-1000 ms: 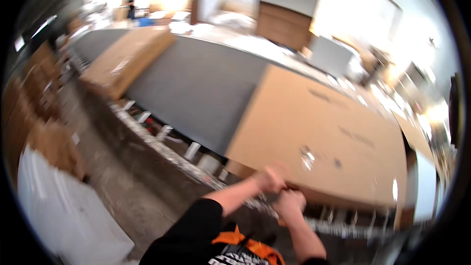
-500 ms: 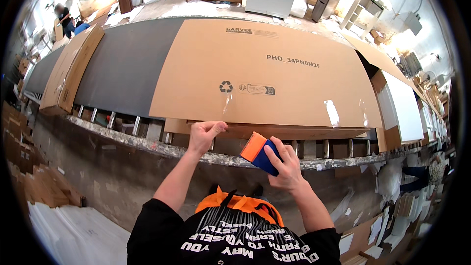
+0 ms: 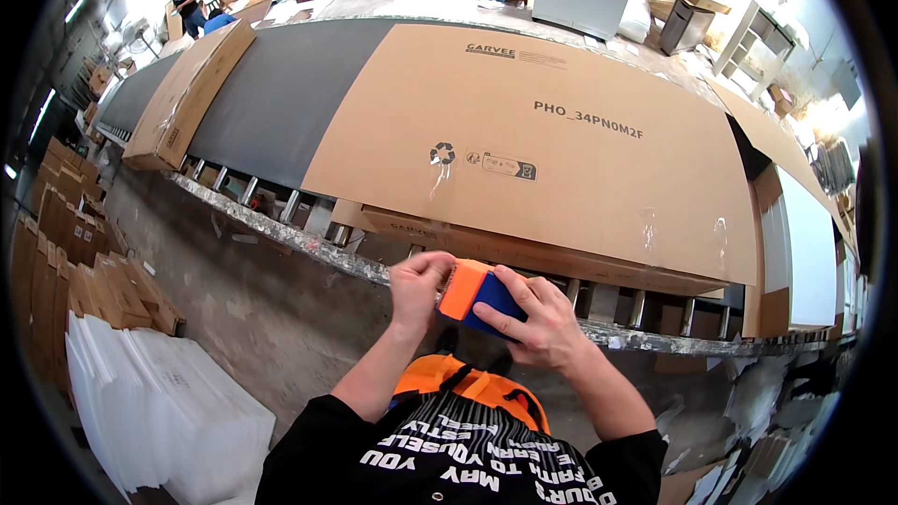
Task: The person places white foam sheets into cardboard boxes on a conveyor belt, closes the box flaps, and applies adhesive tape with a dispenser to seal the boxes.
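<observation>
My right hand [image 3: 543, 323] grips an orange and blue tape dispenser [image 3: 466, 292] in front of my body, its toothed orange end toward the left. Closed in a pinch at that toothed edge is my left hand [image 3: 418, 292]; what its fingertips hold is too small to make out. Just beyond both hands lies a large flat cardboard box [image 3: 561, 168] on the conveyor. Strips of clear tape [image 3: 440, 178] run down its top toward the near edge. Its near side flap edge [image 3: 486, 238] shows a small gap below the top panel.
A roller conveyor with a paint-flecked rail [image 3: 309, 241] crosses before me. Another carton [image 3: 187, 98] stands on its dark belt [image 3: 290, 84] to the left. At right is an open carton with a white panel [image 3: 809, 243]. White foam sheets [image 3: 159, 402] are stacked lower left. A person [image 3: 187, 5] is far left.
My left hand has left the box's near edge and come to the dispenser's toothed end. The dispenser is turned more level, and the view has shifted left.
</observation>
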The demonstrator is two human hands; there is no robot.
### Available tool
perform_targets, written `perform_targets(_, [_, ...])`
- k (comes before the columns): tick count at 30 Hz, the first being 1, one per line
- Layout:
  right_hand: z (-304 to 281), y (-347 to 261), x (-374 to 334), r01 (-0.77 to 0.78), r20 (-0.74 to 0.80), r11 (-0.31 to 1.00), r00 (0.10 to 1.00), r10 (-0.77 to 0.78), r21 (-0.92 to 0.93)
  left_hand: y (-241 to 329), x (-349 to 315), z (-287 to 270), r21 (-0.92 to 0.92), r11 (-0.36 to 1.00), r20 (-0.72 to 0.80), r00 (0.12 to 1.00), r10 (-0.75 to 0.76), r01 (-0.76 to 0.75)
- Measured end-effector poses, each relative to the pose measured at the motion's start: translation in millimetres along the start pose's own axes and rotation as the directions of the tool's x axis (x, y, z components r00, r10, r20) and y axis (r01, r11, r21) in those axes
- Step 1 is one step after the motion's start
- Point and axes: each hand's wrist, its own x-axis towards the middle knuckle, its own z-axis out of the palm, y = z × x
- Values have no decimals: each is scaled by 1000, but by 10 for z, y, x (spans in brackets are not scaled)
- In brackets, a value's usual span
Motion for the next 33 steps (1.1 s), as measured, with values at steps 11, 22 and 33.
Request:
perform_targets(11, [-578, 547, 67, -56, 442, 928, 868, 228, -369, -236, 1138, -1005, 841, 435, -234, 508, 829, -322])
perform_targets(22, [-219, 607, 418, -163, 449, 906, 825, 342, -390, -577, 1538, -1246, 736, 612, -369, 585, 722, -291])
perform_targets(33, [74, 650, 462, -154, 459, 913, 826, 328, -377, -843, 1525, -715, 864, -255, 446, 424, 788, -434])
